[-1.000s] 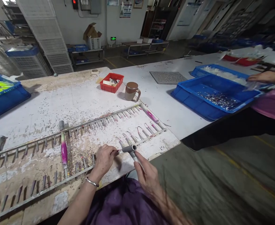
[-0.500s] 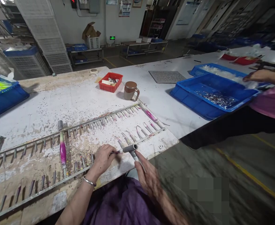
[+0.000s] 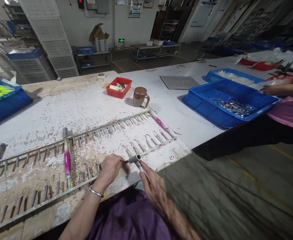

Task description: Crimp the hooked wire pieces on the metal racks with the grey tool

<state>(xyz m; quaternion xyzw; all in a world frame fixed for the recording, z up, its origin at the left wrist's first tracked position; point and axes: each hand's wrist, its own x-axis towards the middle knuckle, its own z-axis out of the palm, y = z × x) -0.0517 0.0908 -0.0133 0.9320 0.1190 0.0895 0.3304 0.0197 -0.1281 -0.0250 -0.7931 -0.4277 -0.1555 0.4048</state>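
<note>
My right hand [image 3: 152, 181] is closed round the handle of a T-shaped grey metal pipe tool [image 3: 134, 159], whose hollow round end faces up and right. Its other end meets the fingertips of my left hand [image 3: 111, 169], which are pinched together over the rack's front rail. Whatever they pinch is too small and hidden to name. The long metal rack [image 3: 84, 184] carries rows of short grey pegs, several with bent wires. Purple-and-white crossbars [image 3: 67, 161] join its two rails.
A brown mug [image 3: 139, 96] and a red tray [image 3: 119, 87] stand behind the rack. Blue bins sit at left [image 3: 8, 103] and right [image 3: 232, 103]. A co-worker's hand [image 3: 273, 90] is beside the right bin, near red-handled scissors. Glittery scraps litter the table [image 3: 54, 110].
The pipe tool has moved slightly left and turned, bringing its head against my left fingertips. My left hand stays almost in place. The co-worker's hands have shifted, and red handles now show there.
</note>
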